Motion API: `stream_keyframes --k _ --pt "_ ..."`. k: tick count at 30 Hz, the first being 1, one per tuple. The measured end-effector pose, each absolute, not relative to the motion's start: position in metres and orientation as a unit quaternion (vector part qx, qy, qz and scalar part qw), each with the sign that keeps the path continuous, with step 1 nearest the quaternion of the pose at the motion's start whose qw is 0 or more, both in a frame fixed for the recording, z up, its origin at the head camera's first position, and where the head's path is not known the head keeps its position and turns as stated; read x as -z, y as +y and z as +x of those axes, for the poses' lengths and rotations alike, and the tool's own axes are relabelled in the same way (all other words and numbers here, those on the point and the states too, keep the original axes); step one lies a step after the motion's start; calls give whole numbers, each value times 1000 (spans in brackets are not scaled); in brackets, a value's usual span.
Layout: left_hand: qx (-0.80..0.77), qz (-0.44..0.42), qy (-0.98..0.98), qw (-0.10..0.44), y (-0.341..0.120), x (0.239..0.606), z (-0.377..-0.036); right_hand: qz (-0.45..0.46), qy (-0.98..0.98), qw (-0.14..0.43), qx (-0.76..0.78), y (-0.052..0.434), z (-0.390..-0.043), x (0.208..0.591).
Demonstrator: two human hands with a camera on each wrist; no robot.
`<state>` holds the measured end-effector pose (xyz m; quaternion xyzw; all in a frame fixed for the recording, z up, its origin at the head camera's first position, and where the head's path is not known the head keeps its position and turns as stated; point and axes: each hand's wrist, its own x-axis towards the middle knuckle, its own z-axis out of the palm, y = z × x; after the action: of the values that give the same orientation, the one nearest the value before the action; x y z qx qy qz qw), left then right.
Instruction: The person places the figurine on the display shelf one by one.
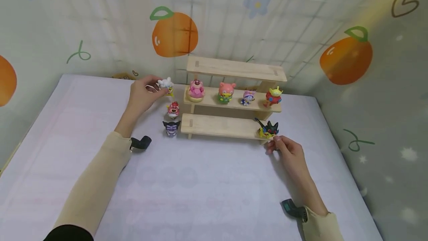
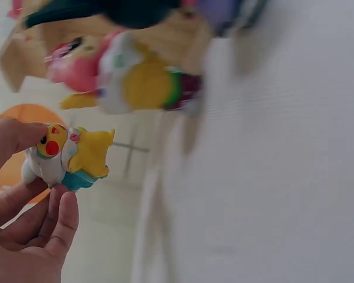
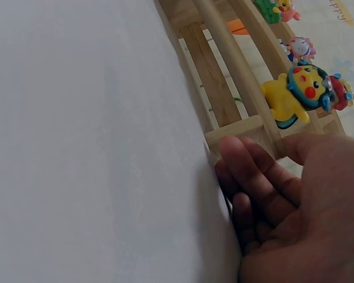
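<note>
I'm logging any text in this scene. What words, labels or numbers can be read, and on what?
"PPY": letters on the backdrop, cut off by the frame edge in the right wrist view.
Brown marks on the backdrop behind the left hand: too small to read.
Figures and shelf: no text visible.

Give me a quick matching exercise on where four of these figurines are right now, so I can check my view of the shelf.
Things:
1. white-topped yellow figurine
2. black-eared yellow figurine
3. green alien figurine
4. purple and black figurine

Places:
A. on the table, left of the bottom shelf
B. right end of the middle shelf
C. pinched in the left hand
D. right end of the bottom shelf, just above the right hand

Pairs: 1-C, 2-D, 3-B, 4-A
</note>
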<state>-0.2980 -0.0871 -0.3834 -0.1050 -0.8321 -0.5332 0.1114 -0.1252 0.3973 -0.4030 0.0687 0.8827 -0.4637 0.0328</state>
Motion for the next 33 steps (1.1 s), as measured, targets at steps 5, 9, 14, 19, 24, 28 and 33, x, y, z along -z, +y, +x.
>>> stream_keyframes --k 5,9,14,19,24,28,33 --pt "539 -104 -827 124 -93 369 -295 59 878 26 474 397 -126 403" --pt "544 -112 -821 132 -96 361 -291 50 877 20 477 397 -126 403" --pt "544 -129 -820 117 -94 350 -282 53 878 21 475 397 -125 403" --pt "542 -162 -818 103 -84 333 -269 54 878 24 475 396 -124 401" --pt "534 -198 -816 103 -75 320 -257 53 877 22 478 397 -124 402" --pt "524 -216 -817 103 -71 317 -253 52 877 23 478 398 -124 402" --pt "524 -224 -817 86 -68 315 -248 51 876 24 479 398 -125 403"
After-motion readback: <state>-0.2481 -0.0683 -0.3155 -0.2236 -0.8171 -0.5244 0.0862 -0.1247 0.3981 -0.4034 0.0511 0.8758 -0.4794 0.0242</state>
